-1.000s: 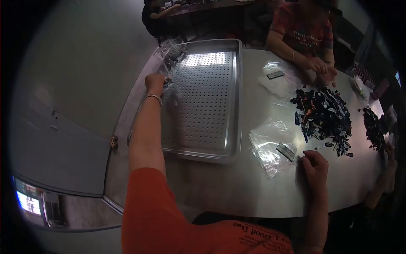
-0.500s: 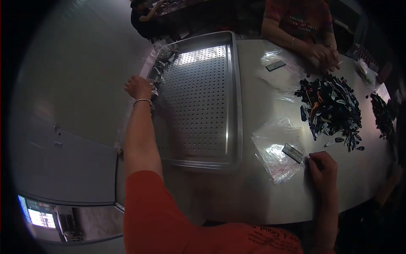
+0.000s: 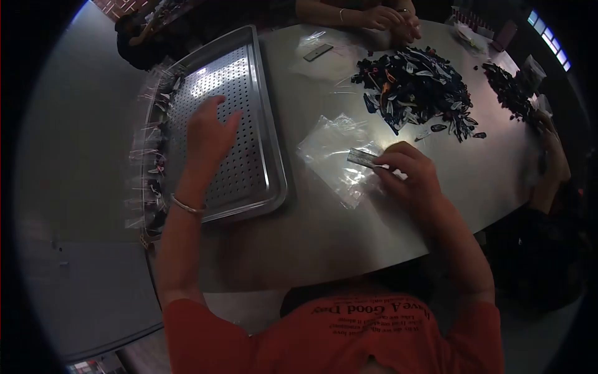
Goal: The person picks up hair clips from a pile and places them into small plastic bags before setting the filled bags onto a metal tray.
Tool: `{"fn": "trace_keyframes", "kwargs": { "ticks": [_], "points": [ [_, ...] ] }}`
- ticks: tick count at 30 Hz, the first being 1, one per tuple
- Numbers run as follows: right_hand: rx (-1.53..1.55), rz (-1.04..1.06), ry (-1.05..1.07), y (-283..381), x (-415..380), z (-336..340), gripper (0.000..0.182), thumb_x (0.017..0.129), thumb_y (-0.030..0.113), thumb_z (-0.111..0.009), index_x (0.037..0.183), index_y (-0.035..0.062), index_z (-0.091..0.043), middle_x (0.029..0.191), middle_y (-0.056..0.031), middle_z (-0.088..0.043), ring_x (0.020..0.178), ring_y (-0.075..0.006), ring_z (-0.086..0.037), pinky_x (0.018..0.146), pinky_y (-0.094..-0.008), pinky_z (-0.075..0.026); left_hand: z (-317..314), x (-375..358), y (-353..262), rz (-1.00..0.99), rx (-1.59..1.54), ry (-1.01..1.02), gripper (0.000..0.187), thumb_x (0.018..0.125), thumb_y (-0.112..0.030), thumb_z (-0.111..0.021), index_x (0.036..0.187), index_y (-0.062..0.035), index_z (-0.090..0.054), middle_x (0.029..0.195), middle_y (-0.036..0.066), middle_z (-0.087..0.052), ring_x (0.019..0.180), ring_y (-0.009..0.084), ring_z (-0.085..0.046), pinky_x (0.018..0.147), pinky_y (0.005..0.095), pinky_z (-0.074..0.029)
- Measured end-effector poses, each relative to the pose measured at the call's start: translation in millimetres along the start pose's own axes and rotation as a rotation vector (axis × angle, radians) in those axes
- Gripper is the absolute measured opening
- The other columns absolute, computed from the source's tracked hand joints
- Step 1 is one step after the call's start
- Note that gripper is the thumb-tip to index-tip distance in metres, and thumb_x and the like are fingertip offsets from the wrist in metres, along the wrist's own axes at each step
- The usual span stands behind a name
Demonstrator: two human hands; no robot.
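My left hand is raised over the perforated metal tray, thumb and fingers apart, with nothing in it. On the right, my right hand pinches at the right end of a small flat metal bar. Whether its fingertips hold the bar or a bag edge beneath is hard to see. The bar lies on a stack of clear plastic bags. Beyond this hand spreads a large pile of dark hair clips, some with white or orange parts.
Small filled clear bags hang along the tray's left rim. A person's hands work across the table, near more bags and a second bar. Another hand is at the right, by a smaller dark pile.
My left hand has come off the tray's left rim to above the tray and now holds nothing. My right hand has moved to the bar's end. The view has shifted.
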State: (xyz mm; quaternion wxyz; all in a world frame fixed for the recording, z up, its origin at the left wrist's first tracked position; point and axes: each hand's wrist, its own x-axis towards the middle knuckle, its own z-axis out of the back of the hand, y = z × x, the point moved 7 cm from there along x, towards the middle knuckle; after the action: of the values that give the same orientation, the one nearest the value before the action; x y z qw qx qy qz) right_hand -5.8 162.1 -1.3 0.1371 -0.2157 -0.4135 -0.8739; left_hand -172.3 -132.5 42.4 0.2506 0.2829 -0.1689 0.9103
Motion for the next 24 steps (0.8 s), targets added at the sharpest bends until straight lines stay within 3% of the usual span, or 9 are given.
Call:
{"fn": "trace_keyframes", "kwargs": {
  "ticks": [2,4,6,9,11,15,17,21,24],
  "points": [
    [-0.060,0.045,0.083,9,6,-16,0.019,0.072,0.013,-0.073,0.090,0.0106,-0.069,0.093,-0.0070,-0.061,0.083,-0.0257,-0.062,0.070,-0.0325,-0.052,-1,-12,-61,-0.109,-0.169,0.047,0.031,0.075,-0.021,-0.070,0.096,0.0009,-0.062,0.094,0.017,-0.064,0.087,0.0343,-0.062,0.079,0.0405,-0.049],
    [-0.209,0.205,0.110,22,17,-30,0.024,0.071,0.012,-0.073,0.094,0.0088,-0.069,0.095,-0.0077,-0.059,0.084,-0.0244,-0.059,0.070,-0.0332,-0.051,-3,-23,-104,-0.155,-0.236,0.086,0.028,0.074,-0.019,-0.070,0.093,0.0008,-0.062,0.091,0.017,-0.064,0.084,0.0348,-0.062,0.077,0.0407,-0.048],
    [-0.302,0.218,0.096,17,23,-44,0.027,0.070,0.019,-0.073,0.095,0.0090,-0.069,0.097,-0.0073,-0.059,0.089,-0.0250,-0.058,0.075,-0.0350,-0.050,-18,-35,-129,-0.156,-0.345,0.201,0.022,0.074,-0.017,-0.069,0.087,-0.0007,-0.063,0.084,0.015,-0.063,0.081,0.0350,-0.060,0.076,0.0410,-0.047],
    [-0.394,0.137,0.061,1,21,-52,0.031,0.069,0.023,-0.073,0.096,0.0082,-0.069,0.097,-0.0090,-0.060,0.090,-0.0260,-0.058,0.076,-0.0353,-0.050,-46,-52,-142,-0.124,-0.367,0.235,0.019,0.074,-0.018,-0.068,0.084,-0.0017,-0.063,0.085,0.014,-0.061,0.086,0.0327,-0.059,0.081,0.0414,-0.046],
    [-0.118,-0.165,0.001,-24,14,-43,0.035,0.066,0.028,-0.076,0.093,0.0079,-0.069,0.093,-0.0094,-0.061,0.091,-0.0275,-0.058,0.079,-0.0366,-0.049,-58,-59,-153,-0.151,-0.269,0.253,0.019,0.074,-0.019,-0.067,0.083,-0.0022,-0.064,0.086,0.014,-0.060,0.089,0.0315,-0.058,0.083,0.0418,-0.044],
    [-0.245,-0.054,0.053,-23,16,-22,0.033,0.065,0.028,-0.075,0.092,0.0088,-0.070,0.090,-0.0095,-0.061,0.088,-0.0265,-0.060,0.077,-0.0356,-0.049,-76,-70,-160,-0.156,-0.127,0.252,0.019,0.076,-0.022,-0.064,0.081,-0.0033,-0.065,0.091,0.013,-0.057,0.094,0.0297,-0.055,0.086,0.0425,-0.042],
    [-0.210,-0.271,0.227,-38,14,-25,0.032,0.064,0.027,-0.075,0.091,0.0096,-0.070,0.089,-0.0086,-0.062,0.087,-0.0252,-0.061,0.077,-0.0353,-0.050,-75,-71,-161,-0.140,-0.133,0.252,0.019,0.076,-0.022,-0.064,0.080,-0.0036,-0.066,0.090,0.014,-0.057,0.093,0.0303,-0.055,0.085,0.0425,-0.043],
    [-0.126,-0.280,0.201,-43,15,-24,0.034,0.064,0.022,-0.075,0.092,0.0044,-0.068,0.088,-0.0112,-0.063,0.078,-0.0238,-0.062,0.073,-0.0342,-0.050,-77,-71,-159,-0.101,-0.183,0.196,0.016,0.075,-0.019,-0.065,0.075,-0.0039,-0.066,0.089,0.014,-0.056,0.091,0.0322,-0.055,0.083,0.0434,-0.043],
    [-0.003,-0.481,0.232,-56,13,-22,0.031,0.063,0.023,-0.075,0.090,0.0087,-0.070,0.089,-0.0087,-0.066,0.084,-0.0245,-0.064,0.074,-0.0344,-0.051,-80,-73,-159,-0.068,-0.207,0.207,0.013,0.074,-0.016,-0.064,0.074,-0.0030,-0.066,0.094,0.016,-0.058,0.094,0.0335,-0.056,0.085,0.0437,-0.043]
  ]
}}
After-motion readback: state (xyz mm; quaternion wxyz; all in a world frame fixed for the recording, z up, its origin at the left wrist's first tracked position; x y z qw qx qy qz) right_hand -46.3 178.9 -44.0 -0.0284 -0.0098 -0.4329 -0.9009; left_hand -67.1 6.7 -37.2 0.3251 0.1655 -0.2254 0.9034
